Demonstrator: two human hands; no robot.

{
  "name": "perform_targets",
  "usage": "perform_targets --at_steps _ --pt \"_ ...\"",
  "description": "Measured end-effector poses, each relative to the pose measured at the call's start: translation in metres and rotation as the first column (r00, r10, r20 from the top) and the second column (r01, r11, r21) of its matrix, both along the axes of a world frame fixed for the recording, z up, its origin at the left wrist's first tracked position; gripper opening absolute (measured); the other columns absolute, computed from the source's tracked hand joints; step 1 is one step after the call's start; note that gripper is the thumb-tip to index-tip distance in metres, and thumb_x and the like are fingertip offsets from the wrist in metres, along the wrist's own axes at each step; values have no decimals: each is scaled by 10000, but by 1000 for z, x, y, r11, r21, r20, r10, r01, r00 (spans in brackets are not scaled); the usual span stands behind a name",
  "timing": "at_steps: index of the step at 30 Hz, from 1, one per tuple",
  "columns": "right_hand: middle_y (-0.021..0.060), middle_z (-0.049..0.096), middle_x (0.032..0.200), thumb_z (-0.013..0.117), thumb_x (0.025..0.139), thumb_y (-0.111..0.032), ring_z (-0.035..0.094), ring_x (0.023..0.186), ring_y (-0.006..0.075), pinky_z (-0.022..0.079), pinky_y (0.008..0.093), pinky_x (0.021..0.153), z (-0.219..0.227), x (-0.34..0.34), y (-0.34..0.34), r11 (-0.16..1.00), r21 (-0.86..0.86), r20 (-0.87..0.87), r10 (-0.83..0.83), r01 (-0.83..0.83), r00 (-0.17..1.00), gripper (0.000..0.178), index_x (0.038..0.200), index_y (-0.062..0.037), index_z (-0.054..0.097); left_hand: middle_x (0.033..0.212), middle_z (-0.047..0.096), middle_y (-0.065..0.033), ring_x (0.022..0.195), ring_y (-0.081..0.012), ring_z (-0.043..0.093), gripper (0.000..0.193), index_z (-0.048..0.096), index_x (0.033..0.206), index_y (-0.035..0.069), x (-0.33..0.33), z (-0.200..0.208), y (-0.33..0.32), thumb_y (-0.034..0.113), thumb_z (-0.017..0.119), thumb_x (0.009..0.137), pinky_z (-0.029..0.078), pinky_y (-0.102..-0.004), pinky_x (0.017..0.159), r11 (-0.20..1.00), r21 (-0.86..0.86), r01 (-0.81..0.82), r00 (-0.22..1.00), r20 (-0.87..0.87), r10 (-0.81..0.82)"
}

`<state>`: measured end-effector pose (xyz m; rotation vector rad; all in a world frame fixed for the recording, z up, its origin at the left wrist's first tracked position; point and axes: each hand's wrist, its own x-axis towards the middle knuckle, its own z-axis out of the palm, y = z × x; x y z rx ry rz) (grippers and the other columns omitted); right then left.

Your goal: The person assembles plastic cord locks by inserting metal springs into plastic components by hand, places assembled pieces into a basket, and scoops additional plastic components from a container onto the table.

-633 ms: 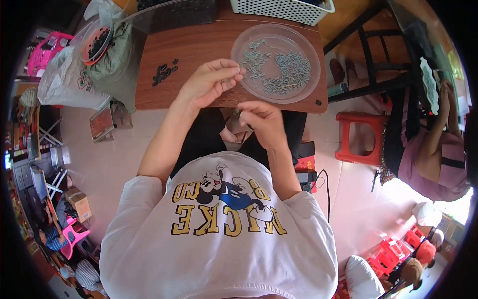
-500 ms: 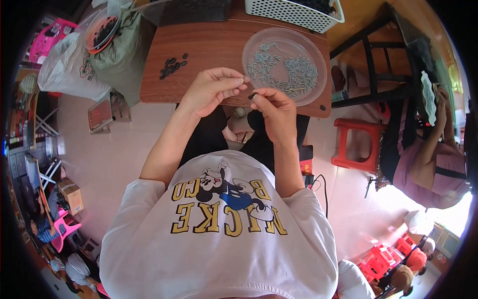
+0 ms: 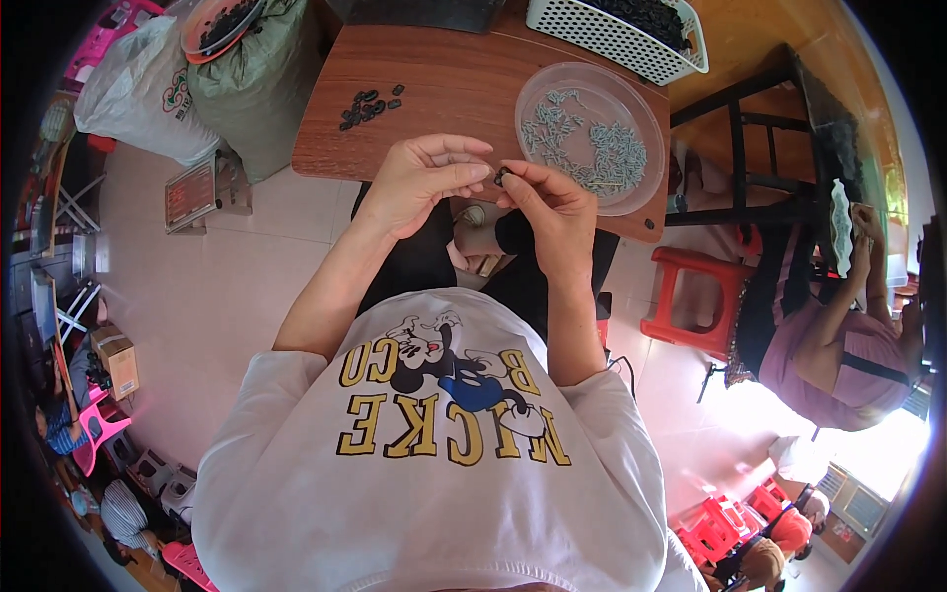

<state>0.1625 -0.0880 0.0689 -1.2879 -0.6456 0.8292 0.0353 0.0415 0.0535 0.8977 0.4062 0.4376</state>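
My left hand (image 3: pixel 424 181) and my right hand (image 3: pixel 546 200) meet just in front of the wooden table's near edge (image 3: pixel 464 89). Their fingertips pinch a small dark part (image 3: pixel 501 177) between them. Just beyond my right hand stands a clear round plastic dish (image 3: pixel 590 135) holding several small grey metal pieces. A little heap of small black parts (image 3: pixel 367 107) lies on the table to the left of my left hand.
A white perforated basket (image 3: pixel 617 28) with dark parts stands at the table's back right. Sacks (image 3: pixel 252 74) and a white bag (image 3: pixel 133 89) lean at the left. A red stool (image 3: pixel 695 296) and another seated person (image 3: pixel 838 326) are at the right.
Both hands have come together over the table's edge, the right one rising from my lap with the small part. The view has tilted slightly.
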Motion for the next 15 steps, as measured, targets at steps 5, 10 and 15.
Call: perform_targets --at_steps 5,10,15 --pt "80 668 853 642 832 -3 627 693 111 498 199 637 0 -2 -1 1000 -11 17 13 -13 1000 189 1013 49 653 897 677 -112 779 -146 646 243 631 1048 -33 -1 0 -3 9 661 811 507 -235 707 997 76 0 1000 -25 2" --pt "73 661 854 646 827 -3 620 685 100 485 191 631 1 -5 -3 999 -31 48 -8 10 999 172 992 42 665 892 676 -114 777 -146 644 229 640 1025 -36 -1 -1 -6 14 671 804 513 -242 712 993 113 -12 999 -51 18" --pt "63 642 842 650 822 -3 610 678 89 464 183 614 3 -9 -8 996 -61 357 -45 72 933 157 972 42 671 890 674 -113 779 -153 649 216 646 1003 -38 1 1 -8 13 679 796 524 -249 716 979 199 -30 998 -50 41"
